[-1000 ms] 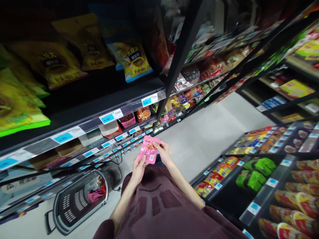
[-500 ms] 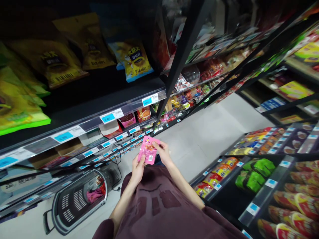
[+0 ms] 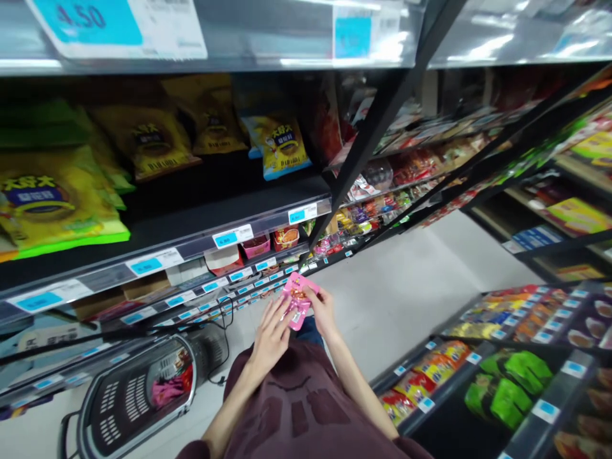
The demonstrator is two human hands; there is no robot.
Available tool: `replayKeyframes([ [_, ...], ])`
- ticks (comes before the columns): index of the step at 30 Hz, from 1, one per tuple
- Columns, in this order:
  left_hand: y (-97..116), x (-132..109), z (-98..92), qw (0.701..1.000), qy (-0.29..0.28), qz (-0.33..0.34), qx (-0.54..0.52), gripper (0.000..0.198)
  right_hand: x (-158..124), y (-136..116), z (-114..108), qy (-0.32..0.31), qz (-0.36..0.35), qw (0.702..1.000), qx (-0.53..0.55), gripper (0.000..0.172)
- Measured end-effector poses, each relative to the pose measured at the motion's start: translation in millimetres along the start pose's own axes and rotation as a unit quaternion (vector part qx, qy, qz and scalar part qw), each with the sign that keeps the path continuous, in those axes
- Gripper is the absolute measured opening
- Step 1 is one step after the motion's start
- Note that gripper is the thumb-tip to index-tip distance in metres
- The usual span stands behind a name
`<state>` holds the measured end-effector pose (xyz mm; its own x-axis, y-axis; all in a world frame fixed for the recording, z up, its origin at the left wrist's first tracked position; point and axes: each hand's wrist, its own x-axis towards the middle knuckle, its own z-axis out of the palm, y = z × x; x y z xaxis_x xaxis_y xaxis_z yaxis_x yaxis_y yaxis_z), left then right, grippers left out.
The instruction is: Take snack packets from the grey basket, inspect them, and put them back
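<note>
A small pink snack packet [image 3: 300, 294] with a picture of reddish food and a white label is held in front of my body. My right hand [image 3: 323, 311] pinches its right edge between thumb and fingers. Over the left part of the packet lies my left hand [image 3: 273, 338], fingers stretched out and slightly apart. Whether those fingertips press on the packet or hover just above it is hard to tell.
A dark shopping basket [image 3: 136, 395] with pink and red packs inside stands on the floor at left. Shelves of yellow snack bags [image 3: 282, 146] rise ahead. Green packs [image 3: 509, 386] fill part of the right shelf. Grey floor [image 3: 401, 293] runs between, and a black cable [image 3: 227, 331] hangs near the basket.
My left hand has shifted from gripping the packet's lower left edge to lying over it with straightened fingers. The view has tilted up, bringing the upper shelf edge into sight.
</note>
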<state>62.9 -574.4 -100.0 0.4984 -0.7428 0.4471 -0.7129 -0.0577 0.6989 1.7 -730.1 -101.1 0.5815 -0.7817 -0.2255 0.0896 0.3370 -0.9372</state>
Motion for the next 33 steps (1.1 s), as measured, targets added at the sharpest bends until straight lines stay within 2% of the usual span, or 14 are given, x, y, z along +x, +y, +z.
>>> replayKeyframes([
  [3, -2, 0, -2.3, 0.993, 0.037, -0.064, -0.088, 0.042, -9, -2, 10, -0.058, 0.030, 0.998, 0.019, 0.026],
  [5, -4, 0, -6.1, 0.983, 0.069, -0.100, -0.137, 0.034, -11, -5, 12, -0.117, 0.054, 0.991, 0.045, 0.036],
  [8, -7, 1, -11.5, 0.953, 0.134, -0.190, -0.196, 0.026, -7, -11, 9, -0.179, 0.022, 0.983, 0.025, 0.047],
  [9, -9, 1, -12.3, 0.932, 0.159, -0.233, -0.228, 0.026, -5, -13, 7, -0.184, -0.011, 0.983, -0.007, 0.044],
  [11, -10, 3, -11.9, 0.871, 0.202, -0.311, -0.323, 0.035, 1, -17, 4, -0.192, -0.063, 0.976, -0.079, 0.030],
  [12, -10, 4, -11.0, 0.834, 0.213, -0.341, -0.378, 0.041, 3, -18, 3, -0.204, -0.064, 0.971, -0.108, 0.025],
  [15, -8, 5, -7.9, 0.734, 0.231, -0.384, -0.510, 0.048, 5, -17, 5, -0.238, -0.014, 0.963, -0.125, 0.028],
  [17, -7, 5, -7.1, 0.698, 0.238, -0.394, -0.549, 0.045, 2, -14, 8, -0.233, 0.013, 0.967, -0.098, 0.026],
  [19, -6, 4, -7.4, 0.682, 0.244, -0.396, -0.565, 0.042, -1, -10, 12, -0.225, 0.028, 0.972, -0.064, 0.023],
  [22, -8, 2, -8.6, 0.684, 0.241, -0.388, -0.569, 0.040, -6, -5, 18, -0.216, 0.056, 0.975, -0.022, 0.023],
  [25, -12, 0, -9.8, 0.701, 0.241, -0.379, -0.554, 0.042, -8, -2, 22, -0.211, 0.071, 0.975, 0.008, 0.027],
  [27, -16, -1, -10.6, 0.718, 0.238, -0.374, -0.537, 0.047, -8, -2, 24, -0.219, 0.071, 0.973, 0.013, 0.024],
  [32, -22, 0, -11.0, 0.809, 0.204, -0.348, -0.427, 0.044, 3, -12, 27, -0.297, 0.041, 0.951, -0.074, 0.025],
  [33, -22, 0, -10.5, 0.820, 0.205, -0.345, -0.408, 0.042, 7, -16, 28, -0.312, 0.032, 0.945, -0.094, 0.026],
])
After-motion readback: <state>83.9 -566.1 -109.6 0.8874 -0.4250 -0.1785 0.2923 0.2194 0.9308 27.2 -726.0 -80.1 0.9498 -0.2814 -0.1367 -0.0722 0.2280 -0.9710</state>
